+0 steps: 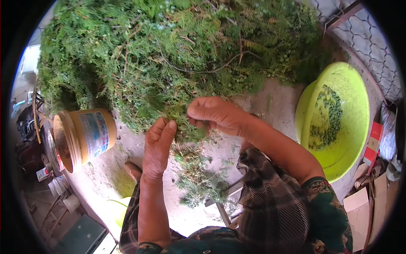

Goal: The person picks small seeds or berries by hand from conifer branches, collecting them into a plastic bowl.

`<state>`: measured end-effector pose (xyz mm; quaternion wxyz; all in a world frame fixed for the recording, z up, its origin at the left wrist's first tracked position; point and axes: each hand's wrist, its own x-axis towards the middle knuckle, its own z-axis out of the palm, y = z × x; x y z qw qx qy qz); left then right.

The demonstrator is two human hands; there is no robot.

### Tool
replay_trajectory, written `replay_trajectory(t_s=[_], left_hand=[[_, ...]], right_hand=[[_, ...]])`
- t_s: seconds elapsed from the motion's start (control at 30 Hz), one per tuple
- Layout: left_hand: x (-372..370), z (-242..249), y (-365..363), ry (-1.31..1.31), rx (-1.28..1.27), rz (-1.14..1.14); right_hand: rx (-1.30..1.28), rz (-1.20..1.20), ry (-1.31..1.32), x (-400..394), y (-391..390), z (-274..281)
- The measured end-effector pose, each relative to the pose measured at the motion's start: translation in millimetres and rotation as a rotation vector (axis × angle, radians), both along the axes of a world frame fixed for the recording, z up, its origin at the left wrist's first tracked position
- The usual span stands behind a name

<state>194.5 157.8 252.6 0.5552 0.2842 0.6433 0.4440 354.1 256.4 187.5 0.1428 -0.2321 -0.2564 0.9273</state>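
Note:
My left hand (160, 146) is closed, thumb against fingers, on a small green sprig (182, 122) in the middle of the view. On the sprig's right side is my right hand (215, 115), its thumb and fingers pinched together; what lies between them is too small to make out. Behind both hands rises a large heap of green conifer branches (139, 63). Loose clippings (196, 175) lie on the ground below the hands. A yellow-green basin (353, 114) at the right holds many small green cones or berries (330, 120).
A tan bucket (99, 133) lies tipped on its side at the left. Cardboard boxes (359, 211) stand at the lower right, below a red and white box (373, 144). Wire mesh (366, 42) runs along the upper right. Another yellow-green container (118, 211) is at the lower left.

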Motion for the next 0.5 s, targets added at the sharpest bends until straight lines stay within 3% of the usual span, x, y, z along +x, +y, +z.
replay_trajectory(t_s=[0.13,0.33,0.5], left_hand=[[-1,25,-10,0.13,0.02,-0.075],[12,79,-19,-0.108,0.026,0.04],[17,112,-30,-0.063,0.019,0.035]], right_hand=[[0.213,0.167,0.046,-6,-4,35],[-0.128,0.176,0.299,0,-15,66],[0.045,0.185,0.224,4,-23,104]])
